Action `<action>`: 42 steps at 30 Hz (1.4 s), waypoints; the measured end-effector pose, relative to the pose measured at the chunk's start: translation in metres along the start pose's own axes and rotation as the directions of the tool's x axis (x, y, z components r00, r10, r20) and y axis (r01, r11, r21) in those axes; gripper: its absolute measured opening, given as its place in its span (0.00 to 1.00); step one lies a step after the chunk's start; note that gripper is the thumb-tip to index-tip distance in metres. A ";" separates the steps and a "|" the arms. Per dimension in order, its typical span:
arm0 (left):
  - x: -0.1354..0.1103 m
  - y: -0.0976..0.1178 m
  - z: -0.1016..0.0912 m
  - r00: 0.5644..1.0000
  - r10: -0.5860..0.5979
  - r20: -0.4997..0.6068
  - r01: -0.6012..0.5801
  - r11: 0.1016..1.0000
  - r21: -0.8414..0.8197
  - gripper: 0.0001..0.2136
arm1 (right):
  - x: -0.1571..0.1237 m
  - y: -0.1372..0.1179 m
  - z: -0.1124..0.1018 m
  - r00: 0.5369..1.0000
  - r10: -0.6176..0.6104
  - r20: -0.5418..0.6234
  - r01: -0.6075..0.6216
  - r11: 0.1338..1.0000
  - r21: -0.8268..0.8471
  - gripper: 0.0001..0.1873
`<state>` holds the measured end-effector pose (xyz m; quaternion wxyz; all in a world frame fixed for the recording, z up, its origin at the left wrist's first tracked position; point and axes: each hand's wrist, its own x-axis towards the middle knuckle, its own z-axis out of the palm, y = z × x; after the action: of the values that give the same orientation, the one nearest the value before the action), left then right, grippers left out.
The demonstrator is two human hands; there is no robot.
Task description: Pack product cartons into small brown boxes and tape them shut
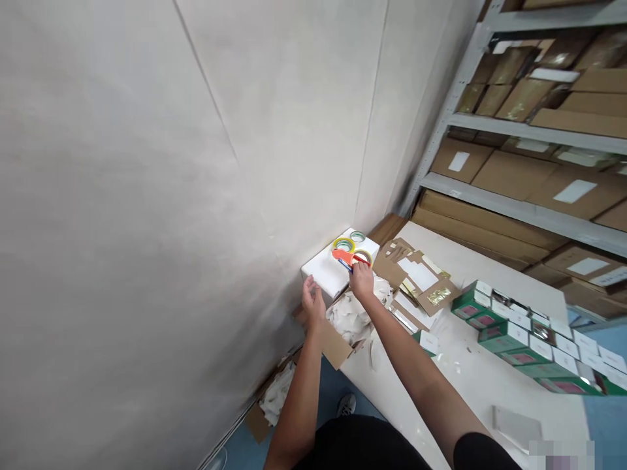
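Note:
A white block-like box [323,267], perhaps foam, stands against the wall with rolls of tape [343,245] on top. My left hand [313,301] is at its near left edge, fingers apart and nothing in them; whether they touch the box I cannot tell. My right hand [361,281] is closed at the box's right side, around what looks like an orange tape dispenser [341,255]. Slim red and blue parts show beside the fingers, their kind unclear. Below the hands, crumpled white paper [350,316] fills an open carton [337,346].
Flattened cardboard pieces [416,274] lie on the white table [509,385]. Rows of green and white boxes [533,339] stand to the right. Shelves [519,189] of brown cartons rise behind. Another carton of white scraps [278,395] sits on the floor by the wall.

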<state>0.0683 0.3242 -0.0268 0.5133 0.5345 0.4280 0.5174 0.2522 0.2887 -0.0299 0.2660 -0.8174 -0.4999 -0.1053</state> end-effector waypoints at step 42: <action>-0.383 -0.026 0.220 0.527 -0.213 0.823 0.198 0.972 0.125 0.20 | -0.668 0.272 -0.152 0.422 0.903 -0.082 -0.903 0.427 0.053 0.20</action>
<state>0.2512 -0.0750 -0.0821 0.7070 0.6649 0.1988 0.1360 0.1846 -0.3991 -0.2853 0.3053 -0.9517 0.0289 0.0138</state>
